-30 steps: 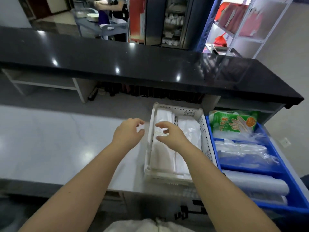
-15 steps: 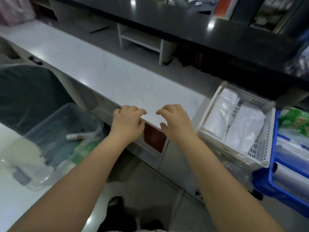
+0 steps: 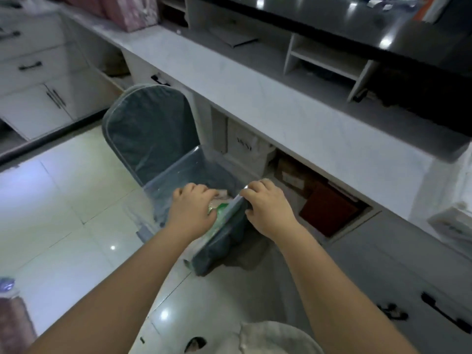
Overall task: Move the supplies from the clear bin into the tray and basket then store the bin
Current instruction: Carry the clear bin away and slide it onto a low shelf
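The clear bin [image 3: 176, 175] rests on a grey-blue chair [image 3: 150, 129] in front of the white counter [image 3: 281, 106]. My left hand [image 3: 191, 208] is down inside the bin, fingers curled over a green-and-white packet [image 3: 221, 208]. My right hand [image 3: 268, 208] grips the bin's right rim, thumb outside and fingers over the edge. Other supplies in the bin are mostly hidden by my hands. At the right edge only a corner of the white basket [image 3: 452, 223] shows. The blue tray is out of view.
Under the counter an open compartment holds brown and red boxes [image 3: 329, 208] and a white box [image 3: 245, 149]. Drawers with black handles [image 3: 444, 318] stand at lower right. White cabinets [image 3: 38, 98] line the left. The tiled floor [image 3: 63, 213] spreads left of the chair.
My view swung left and down from the basket and tray to the bin on the chair. Both hands left the counter edge; the left went into the bin, the right took its rim.
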{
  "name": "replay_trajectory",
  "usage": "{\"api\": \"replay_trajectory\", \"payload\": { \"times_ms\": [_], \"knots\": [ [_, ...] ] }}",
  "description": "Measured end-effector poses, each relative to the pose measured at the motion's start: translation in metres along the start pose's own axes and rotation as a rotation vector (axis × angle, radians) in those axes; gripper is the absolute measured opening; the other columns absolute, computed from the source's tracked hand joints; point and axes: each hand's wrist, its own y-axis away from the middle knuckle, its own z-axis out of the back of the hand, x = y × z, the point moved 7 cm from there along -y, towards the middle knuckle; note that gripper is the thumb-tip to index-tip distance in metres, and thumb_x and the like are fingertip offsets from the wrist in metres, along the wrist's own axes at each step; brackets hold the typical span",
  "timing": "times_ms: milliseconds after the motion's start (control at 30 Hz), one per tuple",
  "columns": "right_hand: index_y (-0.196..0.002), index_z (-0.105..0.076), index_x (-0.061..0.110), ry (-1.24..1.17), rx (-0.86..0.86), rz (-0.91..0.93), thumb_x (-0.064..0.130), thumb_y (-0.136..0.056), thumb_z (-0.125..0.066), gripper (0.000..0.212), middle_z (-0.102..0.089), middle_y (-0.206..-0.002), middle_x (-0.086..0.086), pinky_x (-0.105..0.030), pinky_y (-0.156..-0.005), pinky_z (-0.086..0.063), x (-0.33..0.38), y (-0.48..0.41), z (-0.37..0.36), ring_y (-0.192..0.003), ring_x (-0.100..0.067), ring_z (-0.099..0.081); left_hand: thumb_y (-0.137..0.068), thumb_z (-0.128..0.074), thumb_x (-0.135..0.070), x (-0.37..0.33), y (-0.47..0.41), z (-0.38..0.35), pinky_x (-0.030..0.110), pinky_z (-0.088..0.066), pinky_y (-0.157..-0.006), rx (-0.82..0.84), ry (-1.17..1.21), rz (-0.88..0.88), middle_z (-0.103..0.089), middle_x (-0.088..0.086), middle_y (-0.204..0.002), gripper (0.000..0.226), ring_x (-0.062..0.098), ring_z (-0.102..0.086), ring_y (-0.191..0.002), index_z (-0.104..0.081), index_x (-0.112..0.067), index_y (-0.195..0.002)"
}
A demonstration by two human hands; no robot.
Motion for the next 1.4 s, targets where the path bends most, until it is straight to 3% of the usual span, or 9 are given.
{"api": "replay_trajectory", "payload": {
  "times_ms": [133,300,467,1000,1133,1400],
  "knots": [
    [-0.123,-0.055,0.020,-0.030,0.034,-0.011,0.020,-0.080,-0.064,0.044,-0.055,-0.123,-0.001,-0.038,-0.091,-0.042,0.062,-0.026,-0.026,-0.114,-0.025,-0.044,-0.081,-0.057,-0.038,0.062,0.006,0.007,0.042,-0.035,-0.093,0.032,0.023,0.008,-0.060,-0.003,-0.121,0.041,0.023,-0.048,-0.113,-0.057,-0.030,-0.122],
    [-0.125,-0.056,0.020,-0.122,0.051,-0.050,0.020,-0.079,-0.070,0.048,-0.055,-0.125,-0.001,-0.038,-0.095,-0.040,0.086,-0.056,-0.041,-0.116,-0.025,-0.045,-0.082,-0.057,-0.037,0.109,-0.015,0.004,0.041,-0.035,-0.092,0.039,0.067,0.015,-0.060,-0.002,-0.119,0.041,0.024,-0.048,-0.113,-0.057,-0.029,-0.122],
    [-0.122,-0.058,0.017,-0.178,-0.020,-0.089,0.016,-0.078,-0.069,0.045,-0.057,-0.121,-0.002,-0.041,-0.091,-0.042,0.074,-0.103,-0.037,-0.113,-0.027,-0.046,-0.080,-0.061,-0.034,0.124,-0.065,0.011,0.043,-0.035,-0.090,-0.032,0.096,-0.004,-0.062,-0.003,-0.115,0.035,0.025,-0.049,-0.111,-0.060,-0.029,-0.115],
    [-0.128,-0.053,0.022,-0.227,0.008,-0.357,0.021,-0.080,-0.066,0.050,-0.053,-0.127,-0.001,-0.041,-0.094,-0.038,0.001,-0.198,-0.068,-0.119,-0.026,-0.041,-0.083,-0.056,-0.035,0.121,-0.196,-0.036,0.044,-0.033,-0.095,0.177,0.078,-0.168,-0.056,0.000,-0.126,0.045,0.026,-0.044,-0.119,-0.053,-0.028,-0.127],
    [-0.128,-0.052,0.021,-0.244,0.050,-0.483,0.023,-0.081,-0.066,0.050,-0.052,-0.128,-0.002,-0.042,-0.095,-0.039,0.011,-0.185,-0.093,-0.119,-0.027,-0.041,-0.083,-0.055,-0.038,0.134,-0.197,-0.070,0.043,-0.034,-0.092,0.277,0.056,-0.286,-0.056,-0.001,-0.123,0.043,0.026,-0.044,-0.117,-0.053,-0.030,-0.126],
    [-0.127,-0.054,0.021,-0.376,0.012,-0.923,0.019,-0.079,-0.068,0.049,-0.055,-0.125,-0.004,-0.039,-0.094,-0.039,0.082,-0.130,-0.164,-0.117,-0.028,-0.042,-0.083,-0.056,-0.034,0.190,-0.173,-0.110,0.045,-0.038,-0.092,0.440,0.053,-0.535,-0.057,0.002,-0.122,0.044,0.027,-0.046,-0.115,-0.054,-0.028,-0.126]
  ]
}}
